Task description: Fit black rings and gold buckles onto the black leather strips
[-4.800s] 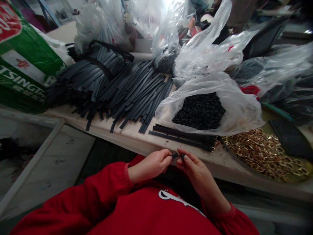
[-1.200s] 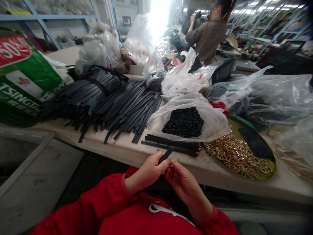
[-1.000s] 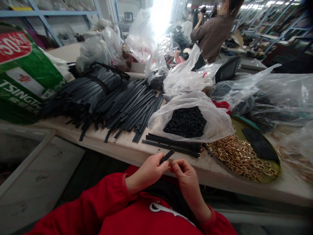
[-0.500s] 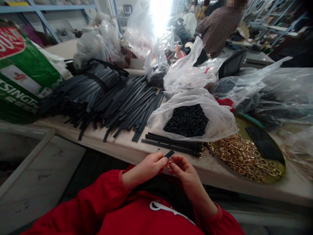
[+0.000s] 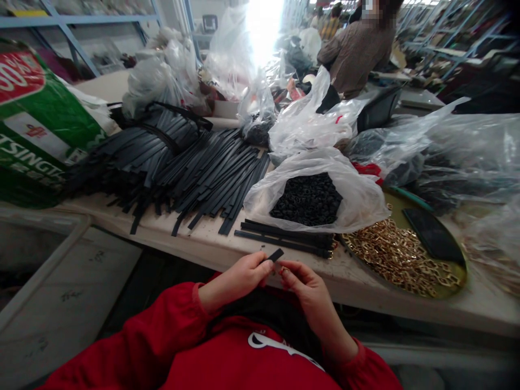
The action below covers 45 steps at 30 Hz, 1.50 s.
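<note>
My left hand [image 5: 247,272] is closed on a flat black strap [image 5: 276,255], whose end sticks out past the thumb toward the table. Close beside it, my right hand [image 5: 304,280] pinches a small shiny gold-coloured buckle [image 5: 281,270], mostly covered by the fingertips. Both hands are over my lap at the table's front edge. Just beyond them lie a few black straps [image 5: 280,238] with gold pieces at their right ends. A round dish [image 5: 461,287] to the right holds a heap of gold buckles [image 5: 400,260].
An open plastic bag [image 5: 365,211] contains many small black loops [image 5: 306,199]. Piled black straps [image 5: 211,173] cover the table's left side, next to a green bag [image 5: 49,124]. A dark phone-like slab [image 5: 433,233] rests in the dish. Beyond the table a person [image 5: 357,54] stands.
My right hand's fingertips, with the buckle, have drawn slightly apart from the strap end. The view has shifted slightly.
</note>
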Available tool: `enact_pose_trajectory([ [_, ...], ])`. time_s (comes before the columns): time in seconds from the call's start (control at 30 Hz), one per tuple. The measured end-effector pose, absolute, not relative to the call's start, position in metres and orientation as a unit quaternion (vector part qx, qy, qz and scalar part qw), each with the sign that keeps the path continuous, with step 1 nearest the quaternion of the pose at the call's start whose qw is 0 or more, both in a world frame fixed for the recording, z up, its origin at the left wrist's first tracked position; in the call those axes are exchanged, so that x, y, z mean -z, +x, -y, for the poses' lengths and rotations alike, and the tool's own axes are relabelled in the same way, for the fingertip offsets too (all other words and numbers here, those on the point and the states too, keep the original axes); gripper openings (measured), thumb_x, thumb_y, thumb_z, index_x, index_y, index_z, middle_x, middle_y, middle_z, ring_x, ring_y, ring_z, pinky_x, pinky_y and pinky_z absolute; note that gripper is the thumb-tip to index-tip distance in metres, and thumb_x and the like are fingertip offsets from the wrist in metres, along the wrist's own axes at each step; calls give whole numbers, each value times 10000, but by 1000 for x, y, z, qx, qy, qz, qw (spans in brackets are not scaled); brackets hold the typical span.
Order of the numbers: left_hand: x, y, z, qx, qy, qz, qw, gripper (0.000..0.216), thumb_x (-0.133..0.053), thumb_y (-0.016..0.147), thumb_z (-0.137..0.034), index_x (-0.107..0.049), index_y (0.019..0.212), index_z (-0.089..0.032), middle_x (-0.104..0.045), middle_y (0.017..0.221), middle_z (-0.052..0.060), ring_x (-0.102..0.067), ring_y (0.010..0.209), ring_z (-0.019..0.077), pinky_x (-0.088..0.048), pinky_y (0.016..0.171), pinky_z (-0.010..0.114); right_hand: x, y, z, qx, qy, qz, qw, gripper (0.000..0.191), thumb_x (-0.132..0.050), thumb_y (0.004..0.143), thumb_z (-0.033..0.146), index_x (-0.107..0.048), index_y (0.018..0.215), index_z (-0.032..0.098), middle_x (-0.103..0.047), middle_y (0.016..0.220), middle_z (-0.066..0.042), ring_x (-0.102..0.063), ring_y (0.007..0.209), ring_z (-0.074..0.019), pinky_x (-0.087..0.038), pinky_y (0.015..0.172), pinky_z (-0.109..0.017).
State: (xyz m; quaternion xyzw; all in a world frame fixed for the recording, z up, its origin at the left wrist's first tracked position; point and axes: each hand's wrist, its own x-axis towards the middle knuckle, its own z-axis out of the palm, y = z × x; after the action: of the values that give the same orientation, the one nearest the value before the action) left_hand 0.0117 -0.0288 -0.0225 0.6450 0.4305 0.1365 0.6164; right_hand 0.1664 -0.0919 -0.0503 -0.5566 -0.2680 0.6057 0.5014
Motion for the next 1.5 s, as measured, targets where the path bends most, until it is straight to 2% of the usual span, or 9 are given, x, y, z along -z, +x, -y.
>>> enact_pose_trajectory([
  [0.3,19,3,47,-111,757,-415,493,265,-361,868,-315,-579,818,-174,-577,699,-12,-514,640,128,-341,574,212,40,160,95,-702,-454,62,545,289,-747,614,225,-673,893,211,-628,703,30,-559,562,-55,-494,553,-151],
  [0.47,15,9,50,-132,787,-375,473,257,-359,877,-281,-593,819,-189,-619,796,4,-544,727,138,-363,648,208,45,150,102,-639,-525,204,523,255,-699,673,312,-673,894,187,-618,685,20,-520,587,-72,-443,538,-169],
  [0.6,13,12,49,-107,778,-411,463,242,-378,854,-275,-555,726,-171,-575,669,-7,-506,607,124,-330,548,210,47,152,101,-571,-557,236,555,256,-691,677,342,-645,884,198,-590,662,32,-493,566,-81,-414,530,-196],
  [0.73,12,12,46,-85,753,-423,497,241,-372,840,-269,-538,699,-166,-546,609,-22,-489,564,116,-319,521,210,46,155,95,-553,-556,209,584,222,-704,658,351,-590,793,217,-572,671,51,-479,524,-75,-395,506,-200],
  [0.9,18,13,41,-122,697,-420,568,192,-421,833,-314,-539,809,-164,-553,647,-32,-505,605,104,-362,567,197,49,149,95,-552,-575,279,537,230,-674,680,392,-578,757,197,-562,635,39,-490,568,-99,-391,541,-219],
  [1.13,29,17,34,-100,573,-427,692,217,-438,809,-381,-456,778,-166,-539,616,-39,-413,438,59,-290,403,169,54,155,93,-616,-560,241,498,305,-576,736,487,-562,727,182,-535,572,36,-475,518,-97,-372,512,-222],
  [1.23,30,18,33,-95,564,-423,703,217,-453,801,-377,-443,758,-165,-546,612,-38,-410,416,49,-285,385,159,57,157,92,-635,-546,233,494,298,-553,750,493,-546,757,195,-534,595,38,-484,524,-100,-384,526,-231],
  [1.43,32,18,35,-94,572,-433,690,225,-462,797,-387,-443,742,-170,-527,561,-47,-385,405,50,-256,365,151,58,159,99,-408,-646,440,472,238,-499,809,403,-532,677,209,-523,606,16,-466,570,-124,-343,532,-245],
  [1.5,31,18,36,-96,575,-443,681,233,-475,788,-395,-448,736,-170,-522,555,-49,-379,412,52,-259,368,152,58,159,101,-376,-643,474,471,187,-516,804,358,-530,687,213,-531,641,11,-475,600,-131,-350,555,-249],
])
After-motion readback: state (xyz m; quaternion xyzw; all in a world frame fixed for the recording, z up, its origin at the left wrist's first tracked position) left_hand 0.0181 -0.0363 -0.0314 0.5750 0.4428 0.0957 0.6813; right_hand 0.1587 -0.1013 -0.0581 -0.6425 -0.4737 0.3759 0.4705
